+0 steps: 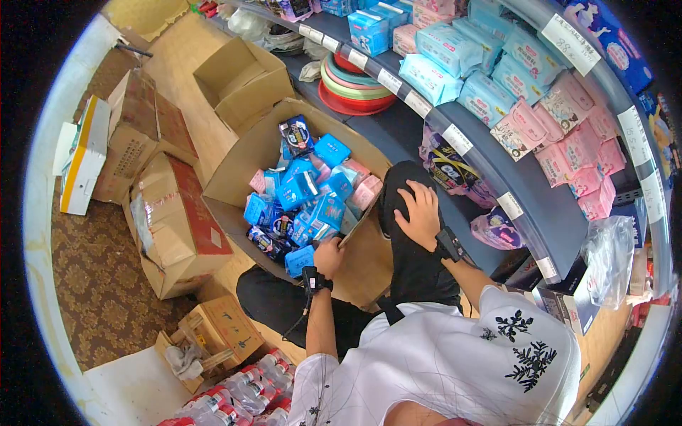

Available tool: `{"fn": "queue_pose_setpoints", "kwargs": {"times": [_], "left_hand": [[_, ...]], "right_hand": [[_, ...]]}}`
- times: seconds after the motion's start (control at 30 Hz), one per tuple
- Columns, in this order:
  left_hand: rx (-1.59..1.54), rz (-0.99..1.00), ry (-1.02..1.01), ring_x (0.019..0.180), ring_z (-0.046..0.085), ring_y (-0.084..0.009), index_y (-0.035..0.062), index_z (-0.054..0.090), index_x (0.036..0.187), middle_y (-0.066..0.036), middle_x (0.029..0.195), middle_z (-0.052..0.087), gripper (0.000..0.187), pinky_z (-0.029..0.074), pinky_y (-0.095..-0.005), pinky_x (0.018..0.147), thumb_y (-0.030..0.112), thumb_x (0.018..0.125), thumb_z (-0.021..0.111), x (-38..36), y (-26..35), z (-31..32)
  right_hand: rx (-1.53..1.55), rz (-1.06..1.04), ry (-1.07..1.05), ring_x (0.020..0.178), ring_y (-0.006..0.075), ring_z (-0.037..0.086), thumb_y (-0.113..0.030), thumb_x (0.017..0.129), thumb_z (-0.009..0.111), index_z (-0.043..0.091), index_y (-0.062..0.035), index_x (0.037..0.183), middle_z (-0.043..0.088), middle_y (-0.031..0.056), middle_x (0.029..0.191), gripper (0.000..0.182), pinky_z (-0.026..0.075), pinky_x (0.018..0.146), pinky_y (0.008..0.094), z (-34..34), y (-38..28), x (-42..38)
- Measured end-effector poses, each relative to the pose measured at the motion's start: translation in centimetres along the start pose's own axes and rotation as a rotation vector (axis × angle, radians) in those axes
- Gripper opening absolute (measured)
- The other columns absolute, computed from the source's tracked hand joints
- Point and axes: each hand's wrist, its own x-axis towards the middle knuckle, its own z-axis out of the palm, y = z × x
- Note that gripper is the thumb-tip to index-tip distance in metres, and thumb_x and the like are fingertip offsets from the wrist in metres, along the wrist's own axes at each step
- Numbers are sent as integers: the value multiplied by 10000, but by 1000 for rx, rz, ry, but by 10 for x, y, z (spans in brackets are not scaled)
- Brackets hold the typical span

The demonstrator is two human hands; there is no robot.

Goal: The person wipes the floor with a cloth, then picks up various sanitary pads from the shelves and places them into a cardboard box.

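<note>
A large open cardboard box (pixel 364 275) stands between my legs. Inside it lies a loose heap of blue, pink and dark-blue packets (pixel 296 190), some on their sides. My left hand (pixel 329 257) is closed over the near edge of this box, close to a light-blue packet (pixel 300 261) in the corner. Its fingertips are partly hidden behind the rim. On my bent knee rests my right hand (pixel 420 216), fingers spread and holding nothing. Both wrists wear black straps.
To the right, curved shelves (pixel 490 186) carry blue packs (pixel 447 48), pink packs (pixel 572 153) and price labels. Stacked plastic basins (pixel 348 89) sit low. An open box (pixel 241 78) stands ahead, closed cartons (pixel 177 213) at left, a wooden stool (pixel 202 348) and bottles (pixel 249 390) lower left.
</note>
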Motion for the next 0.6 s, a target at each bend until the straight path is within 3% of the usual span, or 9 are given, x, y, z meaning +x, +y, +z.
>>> {"fn": "queue_pose_setpoints", "kwargs": {"times": [0.6], "left_hand": [[-31, 27, -15, 849, 552, -311, 62, 606, 893, -143, 897, 592, 214, 454, -394, 717, 199, 734, 563, 1, 0, -1]], "right_hand": [[-23, -2, 24, 1144, 279, 343, -238, 681, 598, 491, -79, 1076, 393, 113, 1200, 439, 234, 955, 471, 2, 1, 0]]}}
